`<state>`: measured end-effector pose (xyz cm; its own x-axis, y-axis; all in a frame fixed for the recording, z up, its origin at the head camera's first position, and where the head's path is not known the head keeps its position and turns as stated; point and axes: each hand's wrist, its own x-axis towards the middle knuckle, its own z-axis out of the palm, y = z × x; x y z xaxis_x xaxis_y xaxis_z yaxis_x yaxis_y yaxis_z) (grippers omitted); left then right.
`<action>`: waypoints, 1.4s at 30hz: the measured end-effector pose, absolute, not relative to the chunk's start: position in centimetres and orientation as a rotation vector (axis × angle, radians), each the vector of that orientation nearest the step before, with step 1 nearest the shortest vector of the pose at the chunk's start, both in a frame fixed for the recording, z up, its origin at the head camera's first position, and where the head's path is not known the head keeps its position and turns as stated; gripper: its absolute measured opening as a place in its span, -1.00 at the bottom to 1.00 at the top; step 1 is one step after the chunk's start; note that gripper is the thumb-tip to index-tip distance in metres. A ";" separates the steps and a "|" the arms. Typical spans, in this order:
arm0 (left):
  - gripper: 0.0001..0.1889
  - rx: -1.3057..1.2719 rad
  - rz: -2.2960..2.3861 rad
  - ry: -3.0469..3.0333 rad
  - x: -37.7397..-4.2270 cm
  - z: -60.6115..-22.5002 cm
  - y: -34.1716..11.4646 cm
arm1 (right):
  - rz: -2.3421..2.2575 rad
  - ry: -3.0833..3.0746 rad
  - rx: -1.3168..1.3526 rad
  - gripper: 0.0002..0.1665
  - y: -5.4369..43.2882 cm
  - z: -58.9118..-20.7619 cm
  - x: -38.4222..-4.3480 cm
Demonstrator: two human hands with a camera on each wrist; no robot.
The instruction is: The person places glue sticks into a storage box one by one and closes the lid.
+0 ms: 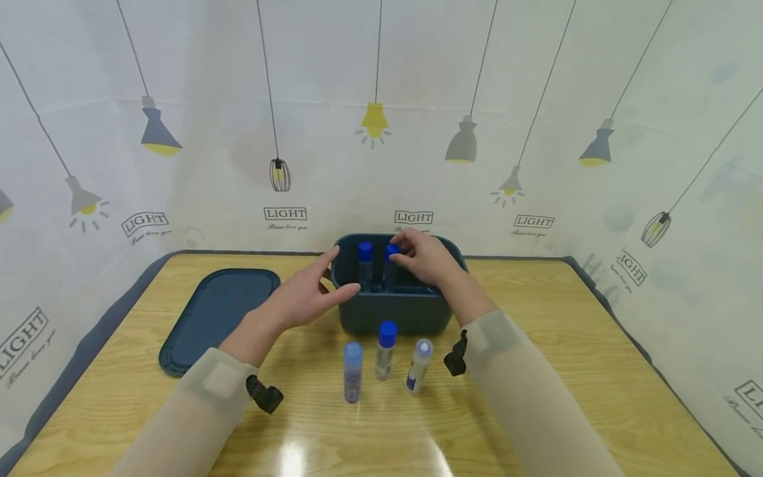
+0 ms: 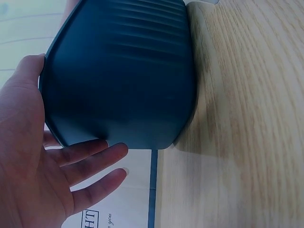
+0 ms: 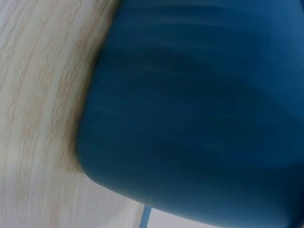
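Observation:
A dark blue bin [image 1: 393, 313] stands at the back middle of the table. Inside it, toward the left, a blue-capped glue stick [image 1: 365, 255] stands upright. My right hand [image 1: 426, 257] reaches in over the rim and pinches the blue cap of a second glue stick [image 1: 390, 271]. At the bin's left end my left hand [image 1: 301, 291] rests on the rim, thumb near the front corner, fingers spread along the outer wall. Three more upright sticks are in front: a purplish one [image 1: 353, 374], a blue-capped clear one [image 1: 386, 351] and a white-bodied one [image 1: 420, 368].
The dark blue lid [image 1: 223, 318] lies flat on the wooden table [image 1: 536, 391] to the left of the bin. A pale curtain [image 1: 334, 79] printed with lamps hangs behind the table and along its sides.

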<state>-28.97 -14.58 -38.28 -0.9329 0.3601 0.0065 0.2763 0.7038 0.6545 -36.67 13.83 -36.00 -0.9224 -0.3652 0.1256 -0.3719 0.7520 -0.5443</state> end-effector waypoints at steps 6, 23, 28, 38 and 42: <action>0.15 0.524 1.035 2.786 -28.9 -38.1 -14.6 | 0.904 -2.938 0.602 -0.53 13.7 -35.8 -36.5; 0.14 0.526 1.039 2.776 -29.0 -38.2 -14.9 | 0.998 -2.873 0.574 -0.50 13.8 -35.9 -36.3; 0.13 0.540 1.044 2.779 -29.1 -38.5 -14.7 | 1.120 -2.665 0.558 -0.56 14.1 -35.6 -36.2; 0.13 0.542 1.032 2.785 -29.0 -38.3 -14.6 | 1.304 -2.379 0.586 -0.65 15.5 -34.1 -33.7; 0.12 0.534 1.024 2.789 -28.9 -38.2 -14.8 | 1.358 -2.381 0.618 -0.64 16.3 -33.7 -31.4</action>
